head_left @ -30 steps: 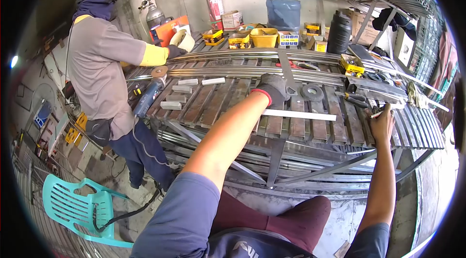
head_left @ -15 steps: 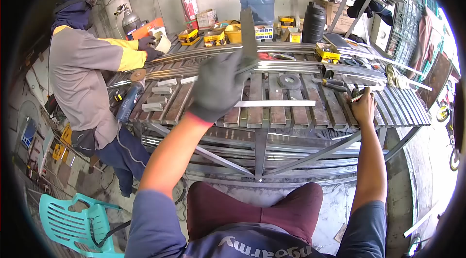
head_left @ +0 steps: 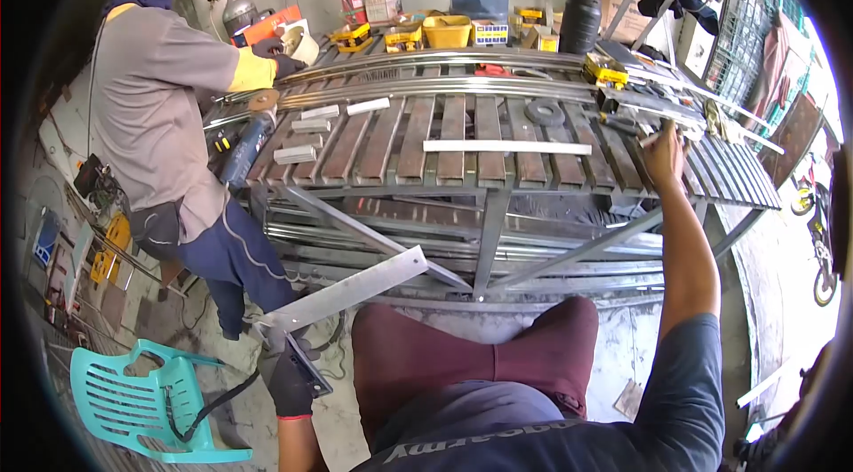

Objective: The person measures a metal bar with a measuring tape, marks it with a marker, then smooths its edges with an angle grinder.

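My left hand (head_left: pixel 290 379), in a dark glove, is low at the left beside my knee. It is closed around a metal try square (head_left: pixel 346 290), whose long blade points up and right below the table's front edge. My bare right hand (head_left: pixel 664 157) reaches to the right part of the slatted metal table (head_left: pixel 449 139). Its fingers are curled near metal pieces, and what they hold is too small to make out. A narrow white bar (head_left: pixel 506 147) lies across the slats between my hands' sides.
A co-worker (head_left: pixel 160 99) stands at the left, holding a pale round container (head_left: pixel 300 47). An angle grinder (head_left: pixel 249 148) rests at the table's left end. Long metal tubes (head_left: pixel 426 90) lie along the back. A green plastic chair (head_left: pixel 138 401) stands at lower left.
My left hand has swung from above the table down to the lower left, carrying the try square. My right hand stays at the table's right side. The view has shifted slightly.
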Demonstrator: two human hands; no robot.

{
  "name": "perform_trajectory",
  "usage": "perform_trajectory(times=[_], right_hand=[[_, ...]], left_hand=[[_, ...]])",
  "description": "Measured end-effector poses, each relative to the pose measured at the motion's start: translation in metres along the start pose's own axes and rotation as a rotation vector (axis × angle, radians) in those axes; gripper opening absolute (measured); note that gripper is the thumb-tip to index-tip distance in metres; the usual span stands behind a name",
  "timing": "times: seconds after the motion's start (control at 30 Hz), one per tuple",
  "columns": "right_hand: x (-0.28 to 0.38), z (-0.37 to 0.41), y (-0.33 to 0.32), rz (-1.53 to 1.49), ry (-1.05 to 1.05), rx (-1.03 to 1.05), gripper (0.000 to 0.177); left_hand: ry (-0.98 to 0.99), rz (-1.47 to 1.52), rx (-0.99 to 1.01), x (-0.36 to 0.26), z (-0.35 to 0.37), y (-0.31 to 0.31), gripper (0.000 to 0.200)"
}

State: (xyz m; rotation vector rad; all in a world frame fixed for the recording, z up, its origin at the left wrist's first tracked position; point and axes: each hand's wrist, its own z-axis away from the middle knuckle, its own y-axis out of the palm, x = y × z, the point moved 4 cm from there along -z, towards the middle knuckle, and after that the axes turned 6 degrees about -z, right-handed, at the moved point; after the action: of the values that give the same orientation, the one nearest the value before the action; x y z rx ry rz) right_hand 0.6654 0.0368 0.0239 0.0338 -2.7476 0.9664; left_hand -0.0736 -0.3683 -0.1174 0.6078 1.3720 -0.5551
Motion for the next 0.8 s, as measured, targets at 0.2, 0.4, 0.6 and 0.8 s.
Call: perform_trajectory(times=[0.2,0.4,0.6,0.8], right_hand=[[0.154,0.036,0.002,-0.332,-0.227,0.195,0.054],[0.214,0.063,0.034,-0.318,-0.277,0.289,0.057],[0.209,0.066,0.033,-0.421,-0.241,0.345,0.062],[0.215,0.063,0.036,-0.394,-0.275,0.384,0.059]], left_hand=[[-0.301,0.072,0.094,0.105,-0.012,-0.019,0.038],[-0.537,-0.253,0.536,0.204,-0.014,-0.006,0.044],[0.01,-1.204,0.305,0.172,0.004,0.004,0.074],[-0.008,-1.281,0.447,0.145,-0.003,0.014,0.072]])
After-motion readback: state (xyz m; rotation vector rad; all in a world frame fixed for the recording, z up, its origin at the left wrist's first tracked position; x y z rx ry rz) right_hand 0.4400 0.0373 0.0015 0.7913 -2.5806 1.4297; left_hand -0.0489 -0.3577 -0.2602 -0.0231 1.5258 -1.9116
